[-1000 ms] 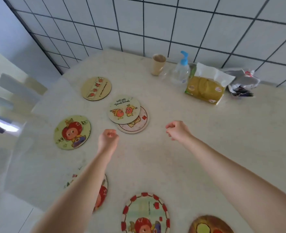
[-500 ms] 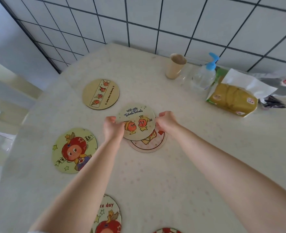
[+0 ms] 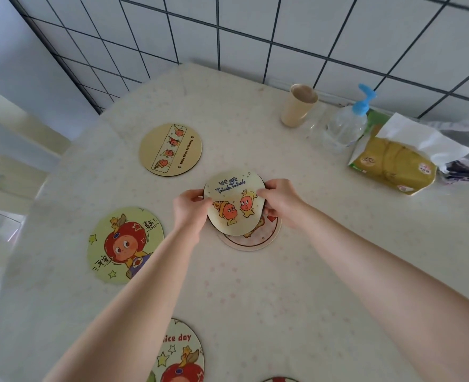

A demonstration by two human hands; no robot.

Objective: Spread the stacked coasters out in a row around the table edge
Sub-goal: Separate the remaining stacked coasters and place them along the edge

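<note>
Coasters first: at the bottom edge of the frame, the "nice day" coaster [image 3: 182, 354] lies flat, and a sliver of another coaster [image 3: 279, 379] peeks in beside it. Moving up to left of centre, the big-eyed character coaster [image 3: 124, 245] is already laid out. Now the action at centre frame: the left hand [image 3: 190, 209] and right hand [image 3: 280, 201] are both pinching opposite rims of the "we are" coaster [image 3: 234, 204], and its near edge tilts up off the pale coaster [image 3: 255, 238] beneath. To do this well, I'd say lift straight up so the lower one doesn't drag along, then carry it toward a bare stretch of table edge. Compared with half a second ago, the coaster has tipped up from lying flat under the fingers; a second ago both hands were closed and empty, short of the stack. Farther up, the strip-design coaster [image 3: 170, 149] sits upper left; cup [image 3: 298, 104], pump bottle [image 3: 346, 125] and tissue pack [image 3: 393, 164] line the wall at upper right.
</note>
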